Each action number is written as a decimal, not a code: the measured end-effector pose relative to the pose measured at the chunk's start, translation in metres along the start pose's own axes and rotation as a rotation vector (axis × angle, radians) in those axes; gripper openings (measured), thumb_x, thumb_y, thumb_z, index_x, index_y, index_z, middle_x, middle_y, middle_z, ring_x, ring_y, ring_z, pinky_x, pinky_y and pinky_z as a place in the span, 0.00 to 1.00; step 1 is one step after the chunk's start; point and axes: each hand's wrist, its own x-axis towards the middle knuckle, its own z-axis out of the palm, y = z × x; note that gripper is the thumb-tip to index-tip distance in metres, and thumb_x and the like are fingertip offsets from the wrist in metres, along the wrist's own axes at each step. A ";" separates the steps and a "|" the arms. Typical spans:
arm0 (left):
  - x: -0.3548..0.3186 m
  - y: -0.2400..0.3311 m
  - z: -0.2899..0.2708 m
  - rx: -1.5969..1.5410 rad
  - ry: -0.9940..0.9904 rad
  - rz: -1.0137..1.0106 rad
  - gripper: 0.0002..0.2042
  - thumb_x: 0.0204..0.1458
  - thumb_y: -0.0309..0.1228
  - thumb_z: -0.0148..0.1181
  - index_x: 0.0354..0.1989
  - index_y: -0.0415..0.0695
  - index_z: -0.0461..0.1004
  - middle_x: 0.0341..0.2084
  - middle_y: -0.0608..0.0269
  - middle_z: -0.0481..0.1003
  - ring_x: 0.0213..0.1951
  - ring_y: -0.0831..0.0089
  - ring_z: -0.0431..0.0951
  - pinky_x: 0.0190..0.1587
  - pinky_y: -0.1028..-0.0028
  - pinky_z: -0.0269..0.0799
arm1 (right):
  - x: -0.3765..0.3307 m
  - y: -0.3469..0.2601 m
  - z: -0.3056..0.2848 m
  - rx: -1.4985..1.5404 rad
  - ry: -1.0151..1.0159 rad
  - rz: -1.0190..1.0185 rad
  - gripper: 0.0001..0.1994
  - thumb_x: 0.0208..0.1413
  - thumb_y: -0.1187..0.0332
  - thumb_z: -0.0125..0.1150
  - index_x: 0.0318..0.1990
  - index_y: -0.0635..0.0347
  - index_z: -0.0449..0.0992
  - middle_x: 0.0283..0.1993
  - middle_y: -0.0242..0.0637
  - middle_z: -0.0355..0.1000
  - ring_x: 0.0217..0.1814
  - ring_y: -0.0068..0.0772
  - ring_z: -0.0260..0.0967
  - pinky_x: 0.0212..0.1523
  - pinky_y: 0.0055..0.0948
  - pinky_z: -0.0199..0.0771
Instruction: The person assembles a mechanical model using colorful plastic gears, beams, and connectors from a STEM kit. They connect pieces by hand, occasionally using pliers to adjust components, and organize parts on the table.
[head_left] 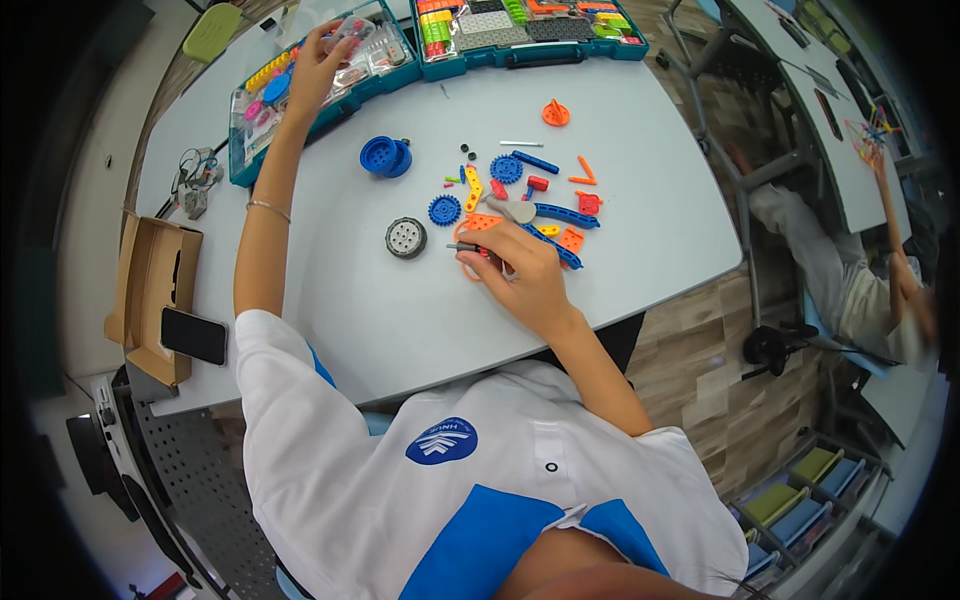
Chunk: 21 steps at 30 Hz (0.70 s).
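Note:
My left hand [316, 68] reaches into a teal parts case [402, 78] at the far left. Its fingers close on a small clear plastic container [352, 36]. Over the near side of the loose pieces, my right hand [525, 272] pinches a short dark axle piece [464, 247]. An orange part [483, 222] lies just beyond those fingers, partly covered by them. Blue gears [444, 209], a yellow bent beam [473, 188], a red piece [537, 185] and long blue beams [567, 215] are spread around it. To the left sits a grey-and-black wheel [405, 238].
Blue wheel hubs [384, 156] and an orange piece [556, 113] stand farther back. Another open case [530, 58] of sorted parts lies at the far edge. A cardboard box [158, 290] and a phone [194, 335] are at left. Another person's arm [890, 210] shows at right.

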 end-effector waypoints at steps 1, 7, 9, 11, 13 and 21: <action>-0.017 0.035 0.025 -0.092 -0.070 -0.130 0.20 0.62 0.34 0.56 0.62 0.45 0.69 0.45 0.61 0.76 0.45 0.77 0.75 0.44 0.77 0.72 | 0.000 0.002 -0.001 -0.007 0.008 0.016 0.09 0.53 0.69 0.70 0.39 0.61 0.80 0.30 0.34 0.75 0.21 0.24 0.67 0.23 0.23 0.67; -0.059 0.055 0.068 -0.895 -0.585 -0.689 0.24 0.61 0.34 0.58 0.65 0.41 0.66 0.42 0.69 0.72 0.45 0.82 0.71 0.45 0.82 0.68 | 0.000 -0.001 0.001 0.003 -0.024 0.014 0.09 0.53 0.69 0.70 0.39 0.61 0.80 0.31 0.35 0.75 0.21 0.24 0.67 0.24 0.22 0.68; -0.074 0.076 0.091 -0.591 -0.525 -0.563 0.25 0.59 0.35 0.61 0.64 0.43 0.66 0.41 0.69 0.73 0.44 0.83 0.71 0.44 0.81 0.69 | 0.000 0.000 0.001 -0.014 -0.030 0.014 0.09 0.53 0.70 0.70 0.39 0.61 0.80 0.31 0.35 0.75 0.21 0.24 0.68 0.24 0.22 0.68; -0.079 0.078 0.098 -0.208 -0.483 -0.428 0.27 0.55 0.36 0.66 0.64 0.45 0.68 0.40 0.69 0.74 0.41 0.83 0.73 0.43 0.79 0.70 | 0.001 -0.002 0.001 -0.022 -0.038 0.022 0.09 0.53 0.70 0.70 0.39 0.61 0.80 0.31 0.35 0.76 0.21 0.24 0.68 0.24 0.22 0.68; -0.083 0.060 0.104 -0.050 -0.472 -0.303 0.27 0.55 0.37 0.67 0.63 0.46 0.69 0.40 0.68 0.75 0.40 0.83 0.73 0.43 0.79 0.70 | 0.002 -0.001 0.002 -0.021 -0.039 0.021 0.09 0.52 0.70 0.70 0.39 0.61 0.80 0.32 0.35 0.76 0.21 0.24 0.68 0.24 0.23 0.68; -0.097 0.047 0.116 0.341 -0.396 0.199 0.25 0.44 0.30 0.64 0.54 0.38 0.73 0.43 0.56 0.74 0.49 0.62 0.68 0.54 0.68 0.68 | 0.001 -0.002 0.003 -0.048 -0.079 0.040 0.10 0.51 0.71 0.71 0.40 0.61 0.80 0.32 0.36 0.76 0.22 0.24 0.68 0.24 0.23 0.68</action>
